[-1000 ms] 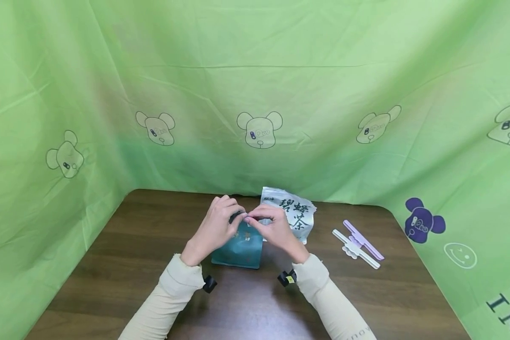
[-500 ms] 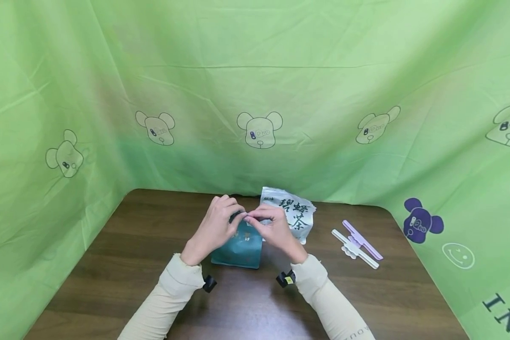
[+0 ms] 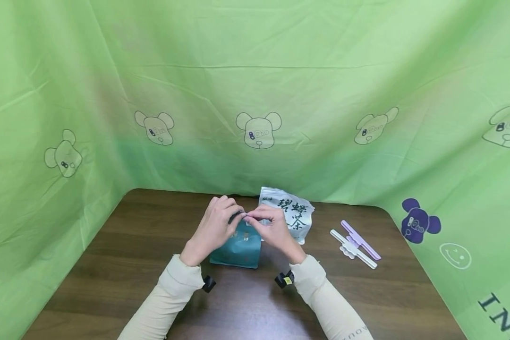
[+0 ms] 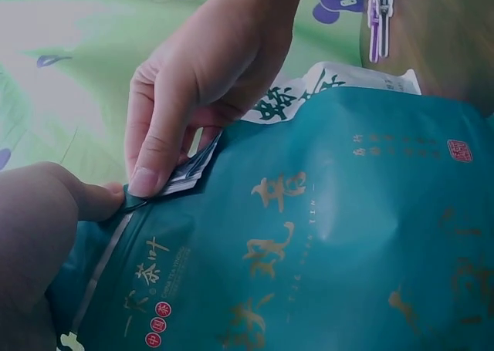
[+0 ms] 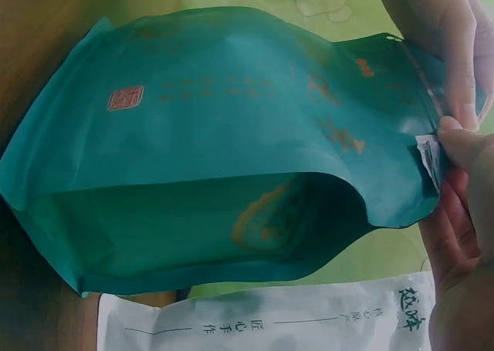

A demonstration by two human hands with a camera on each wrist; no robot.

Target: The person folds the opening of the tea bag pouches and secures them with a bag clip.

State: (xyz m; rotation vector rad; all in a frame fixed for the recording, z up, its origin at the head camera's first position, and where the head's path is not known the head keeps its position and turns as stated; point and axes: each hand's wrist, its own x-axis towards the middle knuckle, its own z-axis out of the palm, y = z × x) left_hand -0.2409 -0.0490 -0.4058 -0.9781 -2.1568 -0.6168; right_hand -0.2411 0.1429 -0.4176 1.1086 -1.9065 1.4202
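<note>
A teal tea bag (image 3: 238, 248) with gold lettering stands on the table under both hands. My left hand (image 3: 214, 224) pinches its top edge from the left, with thumb and fingertips close to the zip strip. From the other side, my right hand (image 3: 274, 229) pinches the same edge, and the fingertips of both hands nearly meet. Under the right thumb, a small white-and-dark printed piece (image 4: 189, 173) lies against the bag's top; whether it is a sachet or part of the bag I cannot tell. A gusset fold (image 5: 216, 235) runs along the bag's side.
Right behind the teal bag stands a white tea bag (image 3: 299, 224) with black characters and a torn-looking top edge. On the table's right side lie a white bag clip (image 3: 354, 250) and a purple bag clip (image 3: 361, 240). Green cloth (image 3: 255, 85) surrounds the wooden table (image 3: 144, 245).
Both hands keep their hold on the teal bag's top edge with hardly any movement. The head view has shifted slightly, so everything sits a little further left.
</note>
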